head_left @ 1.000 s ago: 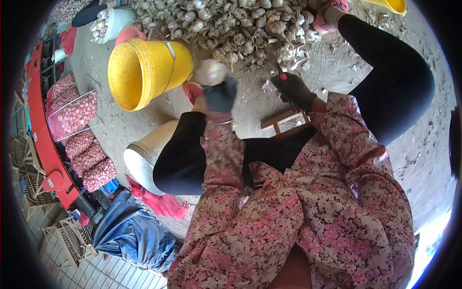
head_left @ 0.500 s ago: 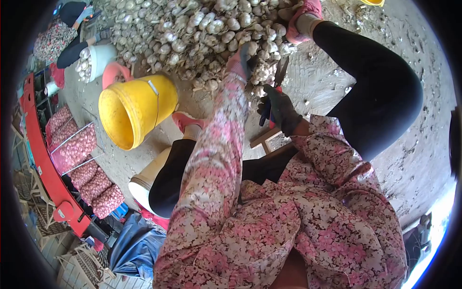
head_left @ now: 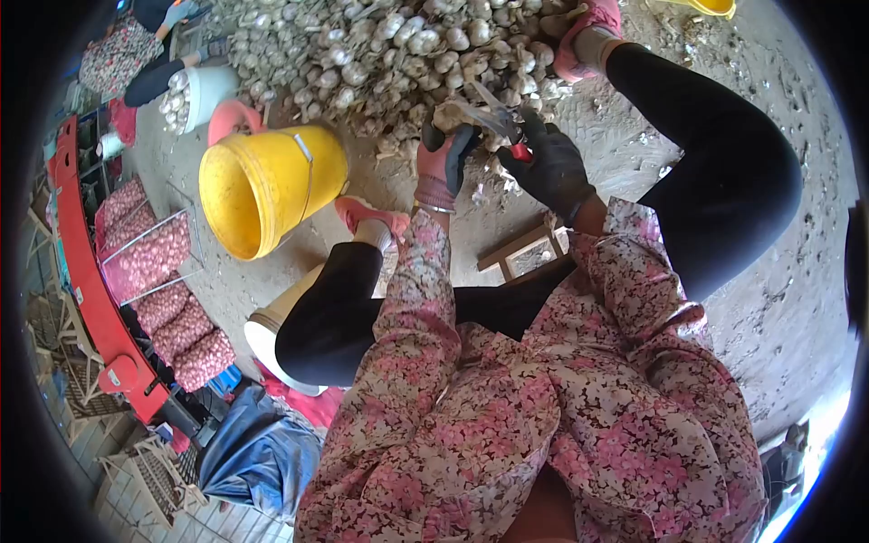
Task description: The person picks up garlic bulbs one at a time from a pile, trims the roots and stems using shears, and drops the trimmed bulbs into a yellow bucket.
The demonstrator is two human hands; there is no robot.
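Head view: left hand (head_left: pixel 441 161), gloved, fingers clamped on a garlic bulb (head_left: pixel 450 115) at approx 12 o'clock, just in front of the garlic pile (head_left: pixel 380 50). Right hand (head_left: pixel 549 167) wrapped shut on red-handled shears (head_left: pixel 503 127), blades touching the bulb; prob. the stalk, hard to tell. Trimming step looks underway. Next: clean snip, then drop toward yellow bucket (head_left: pixel 267 185) at 10 o'clock.

place: farm sorting yard | signs: garlic heap (head_left: pixel 398 45), dirt ground (head_left: pixel 797 271), filled mesh sacks (head_left: pixel 149 262)
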